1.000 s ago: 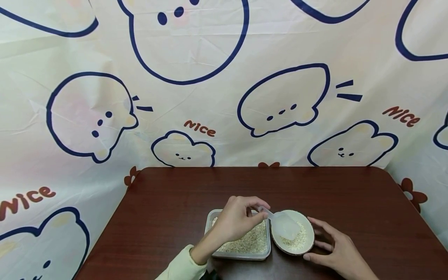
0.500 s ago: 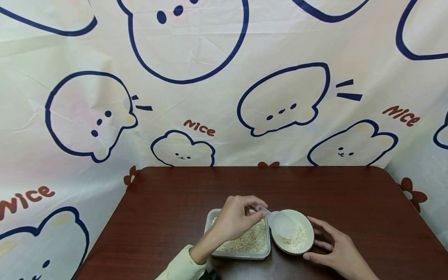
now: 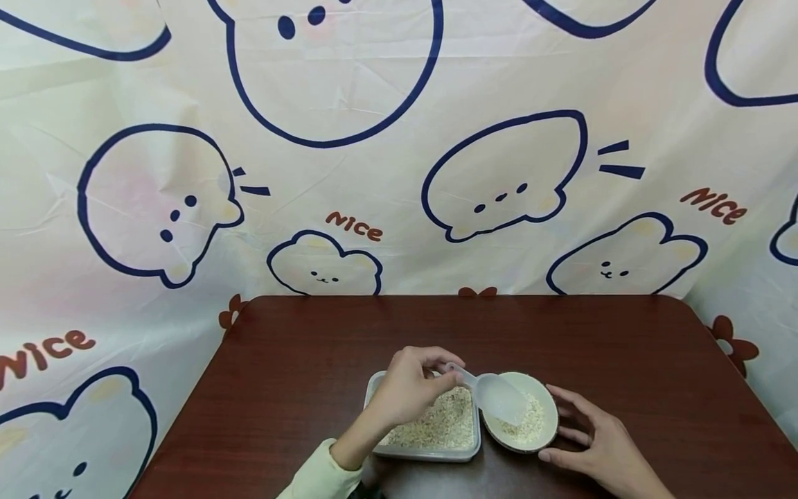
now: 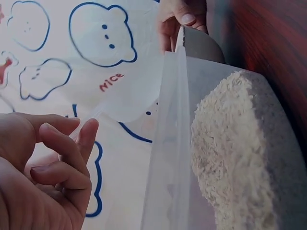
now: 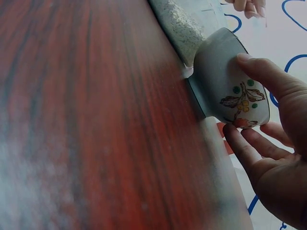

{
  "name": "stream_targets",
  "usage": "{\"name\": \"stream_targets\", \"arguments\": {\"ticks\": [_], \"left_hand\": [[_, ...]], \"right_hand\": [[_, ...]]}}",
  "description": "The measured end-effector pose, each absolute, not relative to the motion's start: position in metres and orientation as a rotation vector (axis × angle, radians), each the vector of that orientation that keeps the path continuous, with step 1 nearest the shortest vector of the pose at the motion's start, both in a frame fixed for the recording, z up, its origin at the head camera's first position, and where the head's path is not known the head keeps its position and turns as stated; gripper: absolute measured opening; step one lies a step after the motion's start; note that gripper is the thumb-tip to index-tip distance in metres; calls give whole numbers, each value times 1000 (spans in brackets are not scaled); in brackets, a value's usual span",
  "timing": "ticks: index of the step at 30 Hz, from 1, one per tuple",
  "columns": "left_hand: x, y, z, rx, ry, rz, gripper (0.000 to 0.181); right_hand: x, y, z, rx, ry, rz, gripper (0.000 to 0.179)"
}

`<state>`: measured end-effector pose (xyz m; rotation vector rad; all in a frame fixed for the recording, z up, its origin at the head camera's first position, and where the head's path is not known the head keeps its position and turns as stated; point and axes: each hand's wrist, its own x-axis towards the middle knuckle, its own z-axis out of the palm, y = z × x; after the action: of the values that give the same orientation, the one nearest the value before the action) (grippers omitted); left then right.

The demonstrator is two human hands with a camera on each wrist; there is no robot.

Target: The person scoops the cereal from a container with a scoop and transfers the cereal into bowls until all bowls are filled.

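Note:
My left hand (image 3: 408, 391) pinches the handle of a translucent plastic spoon (image 3: 501, 399) between thumb and fingers. The spoon's broad head hangs over the left part of a small bowl (image 3: 537, 388), hiding some of the inside. Pale oat-like flakes (image 3: 531, 424) lie in the bowl. My right hand (image 3: 598, 440) holds the bowl from its right side, thumb near the front and fingers along the far side. A leaf-and-berry print shows on the outer wall of the bowl (image 5: 218, 72) in the right wrist view. Left of the bowl stands a clear plastic box (image 3: 430, 455), partly under my left hand.
More of the flakes (image 4: 235, 153) fill the lower part of the box in the left wrist view. Box and bowl stand side by side on a dark red-brown wooden table (image 3: 312, 339). Behind it hangs a pale cloth (image 3: 386, 173) with cartoon outlines.
My left hand has drawn a little to the left with the spoon, and the spoon head shifts with it. More flakes show in the bowl. My right hand stays on the bowl.

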<state>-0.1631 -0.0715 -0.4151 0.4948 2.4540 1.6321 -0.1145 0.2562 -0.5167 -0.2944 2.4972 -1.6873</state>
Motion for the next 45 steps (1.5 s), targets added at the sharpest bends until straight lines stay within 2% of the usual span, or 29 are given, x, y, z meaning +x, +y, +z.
{"name": "stream_targets", "arguments": {"ticks": [11,28,35,45], "left_hand": [[-167,-121,-419,193,2242,1863,21],[-155,-189,-423,54,2278,1795,26],[-154,-194,-427,62,2431,1648,20],[-151,-175,-431,170,2582,1490,10]], "right_hand": [[-114,255,-516,-309,2528,-1678,96],[-114,256,-518,-324,2542,-1670,97],[-113,256,-517,-349,2568,-1663,98],[-114,256,-517,-351,2585,-1649,97]]}}
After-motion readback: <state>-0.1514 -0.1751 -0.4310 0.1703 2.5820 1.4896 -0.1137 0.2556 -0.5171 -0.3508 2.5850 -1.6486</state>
